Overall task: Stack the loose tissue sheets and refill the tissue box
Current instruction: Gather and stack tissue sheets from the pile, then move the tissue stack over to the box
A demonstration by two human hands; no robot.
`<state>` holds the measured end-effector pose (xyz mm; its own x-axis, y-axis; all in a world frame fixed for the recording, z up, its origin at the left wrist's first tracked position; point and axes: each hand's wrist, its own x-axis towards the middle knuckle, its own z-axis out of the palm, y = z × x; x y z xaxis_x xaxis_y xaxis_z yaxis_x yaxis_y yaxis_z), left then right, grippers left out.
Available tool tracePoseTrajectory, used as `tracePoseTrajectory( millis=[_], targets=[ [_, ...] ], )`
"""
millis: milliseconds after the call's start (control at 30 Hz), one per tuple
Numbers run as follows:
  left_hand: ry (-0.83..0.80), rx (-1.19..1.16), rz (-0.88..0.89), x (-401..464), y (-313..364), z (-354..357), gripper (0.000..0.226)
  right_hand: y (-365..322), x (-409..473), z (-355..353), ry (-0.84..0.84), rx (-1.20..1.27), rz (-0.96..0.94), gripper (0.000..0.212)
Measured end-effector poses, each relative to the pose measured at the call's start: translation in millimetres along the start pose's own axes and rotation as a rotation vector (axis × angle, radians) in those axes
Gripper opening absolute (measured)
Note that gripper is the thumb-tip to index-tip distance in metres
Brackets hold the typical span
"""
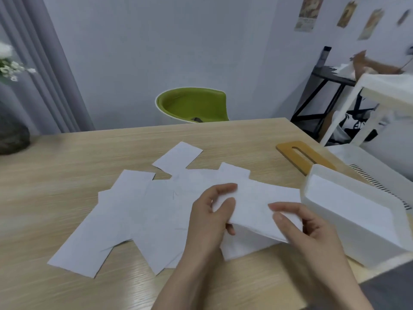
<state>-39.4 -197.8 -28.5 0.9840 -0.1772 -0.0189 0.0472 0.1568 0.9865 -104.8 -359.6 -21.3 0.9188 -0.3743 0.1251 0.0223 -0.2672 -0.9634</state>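
Several loose white tissue sheets [125, 211] lie spread and overlapping on the wooden table [67, 153]. Just above them both hands hold a small stack of tissues [254, 204]. My left hand [210, 220] grips its left end, thumb on top and fingers underneath. My right hand [306, 229] pinches its right end. To the right stands the open white tissue box [357, 231], with white showing inside. Its wooden lid [301, 156], with a slot, lies behind the box.
A green chair [192, 104] stands at the table's far side. A dark vase [13, 137] with white flowers sits at the far left. A white rack [377, 95] and a white appliance [368, 166] stand to the right, beyond the table edge.
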Motion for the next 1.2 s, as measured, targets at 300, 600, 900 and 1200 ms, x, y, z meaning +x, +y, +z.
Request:
tracePoseTrajectory(
  millis=[300,600,900,1200],
  targets=[
    [-0.262,0.182,0.050,31.9,-7.9,70.3,0.029,4.2,6.5,-67.8,0.264,-0.091,-0.015,0.017],
    [-0.428,0.468,0.187,62.2,-4.3,150.8,0.038,20.2,22.8,-123.2,0.454,-0.557,-0.068,0.026],
    [-0.470,0.862,0.414,72.6,-21.6,170.4,0.039,46.5,34.6,-148.9,0.386,-0.832,-0.015,0.014],
    [-0.457,1.046,0.556,74.4,-29.9,166.4,0.055,53.0,33.5,-146.4,0.355,-0.923,0.030,0.018]
  ],
)
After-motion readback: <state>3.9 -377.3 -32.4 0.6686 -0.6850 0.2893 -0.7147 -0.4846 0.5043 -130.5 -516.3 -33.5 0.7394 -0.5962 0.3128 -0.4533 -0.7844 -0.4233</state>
